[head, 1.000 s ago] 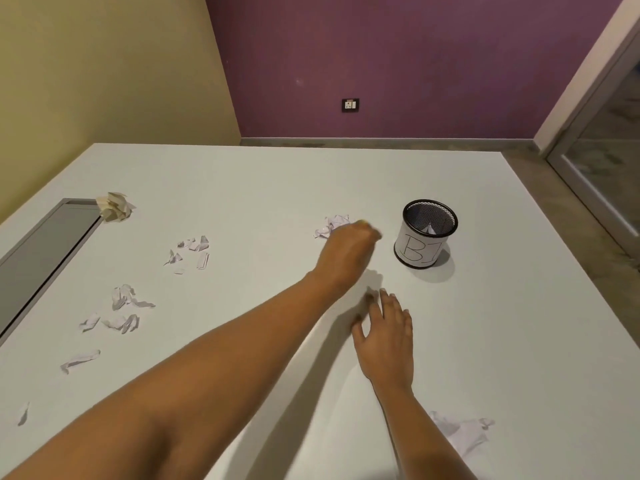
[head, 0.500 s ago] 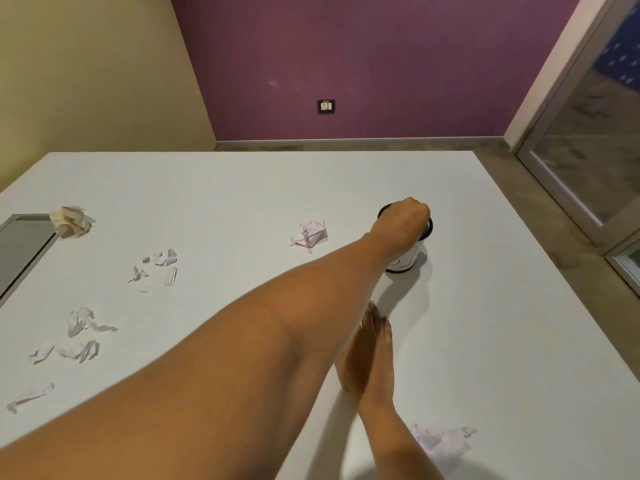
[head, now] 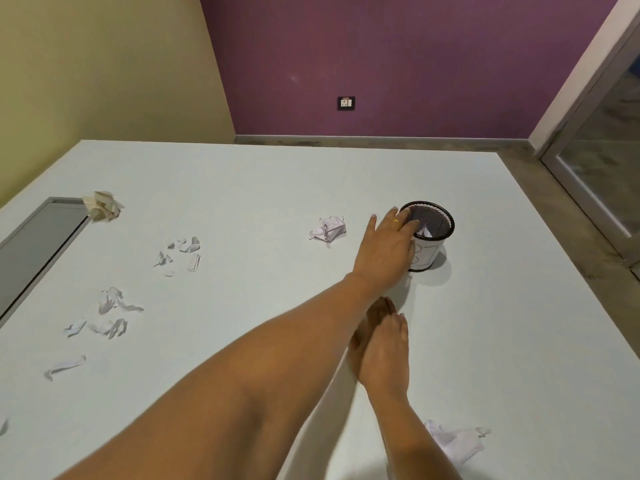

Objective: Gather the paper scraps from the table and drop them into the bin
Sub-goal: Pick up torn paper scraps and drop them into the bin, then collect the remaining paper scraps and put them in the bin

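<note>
1. Head view: the bin (head: 429, 254) stands on the table (head: 502, 341), with one white scrap (head: 424, 232) inside.
2. The left hand (head: 384, 251) is over the bin's left rim, fingers straight and spread, holding nothing.
3. The right hand (head: 382, 348) lies flat nearer than the bin, empty.
4. A paper ball (head: 329, 228) lies left of the bin, and torn bits (head: 181, 251) lie farther left.

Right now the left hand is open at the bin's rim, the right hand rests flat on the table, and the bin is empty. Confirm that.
Not quite: the bin is not empty. The head view shows a white paper scrap inside it. The rest stands.
</note>
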